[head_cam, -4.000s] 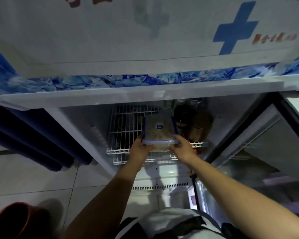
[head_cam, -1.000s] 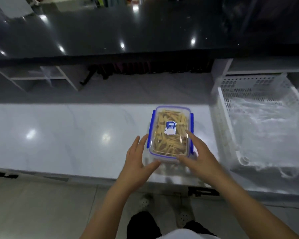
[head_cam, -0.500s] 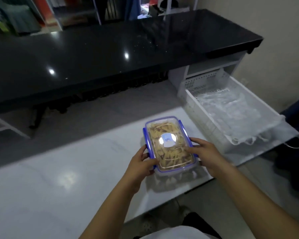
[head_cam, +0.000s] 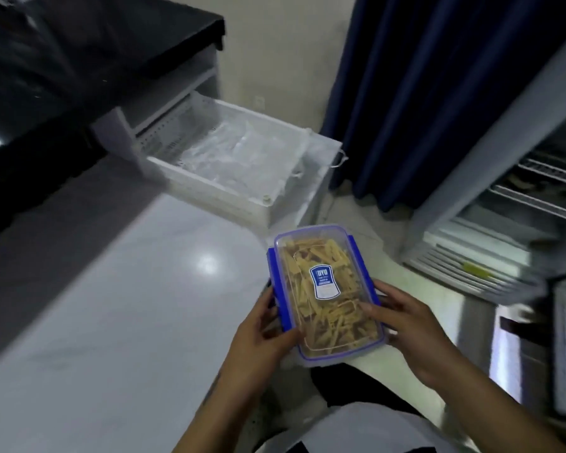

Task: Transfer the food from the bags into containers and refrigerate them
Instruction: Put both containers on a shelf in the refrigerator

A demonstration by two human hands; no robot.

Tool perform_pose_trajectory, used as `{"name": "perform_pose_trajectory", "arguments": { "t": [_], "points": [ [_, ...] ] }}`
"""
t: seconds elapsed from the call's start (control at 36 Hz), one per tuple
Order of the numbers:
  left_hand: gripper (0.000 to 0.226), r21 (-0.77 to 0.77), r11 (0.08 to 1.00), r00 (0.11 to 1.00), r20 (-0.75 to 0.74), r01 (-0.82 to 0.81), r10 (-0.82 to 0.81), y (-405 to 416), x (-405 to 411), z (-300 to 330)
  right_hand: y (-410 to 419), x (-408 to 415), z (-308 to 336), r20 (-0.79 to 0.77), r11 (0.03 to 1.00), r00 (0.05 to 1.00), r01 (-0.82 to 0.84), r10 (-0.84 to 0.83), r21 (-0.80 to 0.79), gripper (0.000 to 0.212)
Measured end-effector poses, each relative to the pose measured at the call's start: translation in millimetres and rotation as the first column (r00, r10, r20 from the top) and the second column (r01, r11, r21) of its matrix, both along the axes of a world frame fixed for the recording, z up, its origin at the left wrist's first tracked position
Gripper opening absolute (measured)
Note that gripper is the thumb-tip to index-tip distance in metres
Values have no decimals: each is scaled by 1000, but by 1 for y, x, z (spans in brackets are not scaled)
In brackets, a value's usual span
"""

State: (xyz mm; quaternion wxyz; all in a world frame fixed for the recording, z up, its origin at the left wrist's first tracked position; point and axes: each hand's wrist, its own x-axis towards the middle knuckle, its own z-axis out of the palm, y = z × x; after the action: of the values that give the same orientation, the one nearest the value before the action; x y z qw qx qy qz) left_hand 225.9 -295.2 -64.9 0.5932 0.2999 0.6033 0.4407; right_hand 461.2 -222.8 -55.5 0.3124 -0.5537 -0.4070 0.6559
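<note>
A clear plastic food container (head_cam: 327, 292) with a blue-rimmed lid and blue side clips is held in the air by both hands, just off the near corner of the white surface (head_cam: 118, 315) and above the pale floor. It is closed and filled with pale yellow strips of food, too blurred to name more closely. A blue and white label (head_cam: 323, 282) sits on the middle of the lid; its top line looks like "DYU", and the smaller lines under it cannot be read.

The left hand (head_cam: 262, 335) takes the container's left long side, thumb laid along the blue clip and fingers curled under the base, so its grip is closed on the container. The right hand (head_cam: 406, 325) takes the right long side near the close end, fingers spread across the lid edge and curled around the wall, its grip also closed on the container.

Beyond the container, past the far end of the surface, a white slotted plastic crate (head_cam: 209, 184) holds crumpled clear plastic bags (head_cam: 239, 152). Left of the crate runs a black glossy countertop (head_cam: 62, 60). Right of the container stands an open fridge (head_cam: 504, 204) with white wire shelves, and a dark blue curtain (head_cam: 422, 93) hangs between fridge and crate.
</note>
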Motion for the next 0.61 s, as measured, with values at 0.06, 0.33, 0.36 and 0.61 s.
{"name": "perform_pose_trajectory", "arguments": {
  "t": [0.06, 0.33, 0.36, 0.61],
  "points": [
    [76, 23, 998, 998, 22, 66, -66, 17, 23, 0, -1, 31, 3, 16, 997, 997, 70, -70, 17, 54],
    [71, 129, 961, 963, 84, 243, -255, 103, 158, 16, 16, 177, 12, -108, 957, 959, 273, -263, 93, 65],
    [72, 129, 956, 959, 77, 263, -274, 112, 174, 17, 21, 193, 12, -116, 953, 954, 289, -278, 95, 64],
    [75, 136, 880, 888, 9, 455, -461, 200, 312, 14, 69, 337, -3, -118, 927, 931, 358, -346, 111, 68]
  ]
}}
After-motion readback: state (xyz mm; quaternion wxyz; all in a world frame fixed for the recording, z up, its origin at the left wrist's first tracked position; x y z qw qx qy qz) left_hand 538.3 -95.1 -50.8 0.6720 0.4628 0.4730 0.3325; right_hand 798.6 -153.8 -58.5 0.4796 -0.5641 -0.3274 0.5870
